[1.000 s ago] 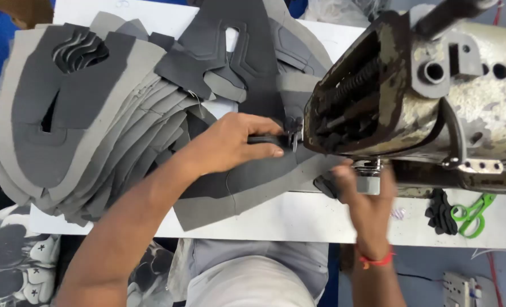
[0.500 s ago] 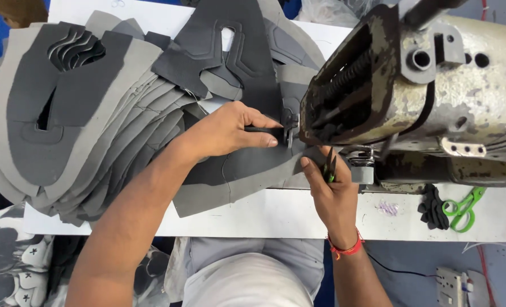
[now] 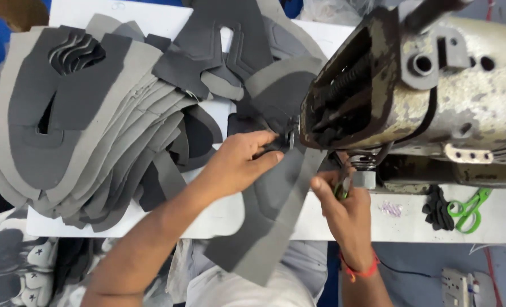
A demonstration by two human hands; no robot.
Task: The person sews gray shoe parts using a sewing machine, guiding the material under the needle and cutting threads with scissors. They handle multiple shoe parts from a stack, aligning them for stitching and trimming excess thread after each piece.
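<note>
My left hand (image 3: 239,162) pinches the top of a grey two-tone shoe upper piece (image 3: 273,219), right at the needle area of an old worn sewing machine (image 3: 435,96). The piece hangs down from there over the front edge of the white table (image 3: 389,224) toward my lap. My right hand (image 3: 344,213) sits just under the machine head, beside the piece's right edge. Its fingers are closed on a small green-handled tool (image 3: 339,190), mostly hidden in the hand.
A big fanned stack of grey cut pieces (image 3: 77,125) covers the table's left half, with darker pieces (image 3: 219,51) behind it. Green scissors (image 3: 470,207) and a black scrap (image 3: 438,209) lie at the right. A white power strip (image 3: 457,281) is on the floor.
The grey piece has swung round and now hangs lower over the table edge. My right hand has drawn back a little from the needle area, and my left hand keeps its pinch.
</note>
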